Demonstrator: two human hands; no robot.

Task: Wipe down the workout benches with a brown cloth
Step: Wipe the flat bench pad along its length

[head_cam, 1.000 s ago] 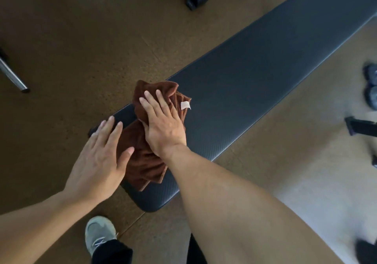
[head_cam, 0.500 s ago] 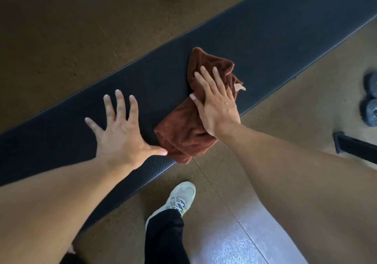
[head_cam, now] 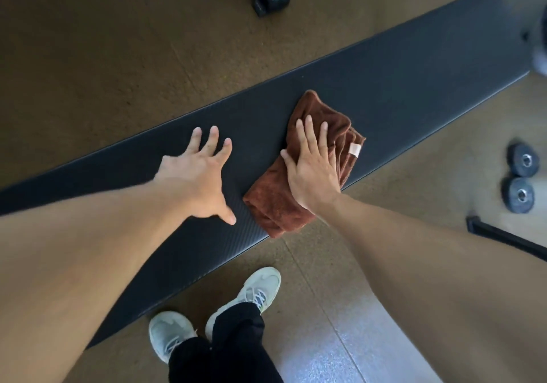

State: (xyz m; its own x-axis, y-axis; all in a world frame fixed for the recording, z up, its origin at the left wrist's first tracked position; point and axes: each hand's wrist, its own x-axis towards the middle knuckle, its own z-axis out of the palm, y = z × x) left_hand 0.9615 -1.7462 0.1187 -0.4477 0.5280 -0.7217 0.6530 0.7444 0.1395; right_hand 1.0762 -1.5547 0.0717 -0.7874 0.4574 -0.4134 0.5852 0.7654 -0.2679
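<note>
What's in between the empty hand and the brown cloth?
Only bare black bench pad. The head view shows nothing else between the left hand and the brown cloth.

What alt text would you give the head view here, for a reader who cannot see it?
Seen from above, a person's right hand presses a folded brown cloth flat on a long black workout bench, while the left hand rests spread on the pad beside it. Two pale sneakers stand on the brown floor below, and two dark dumbbell heads lie at right.
</note>
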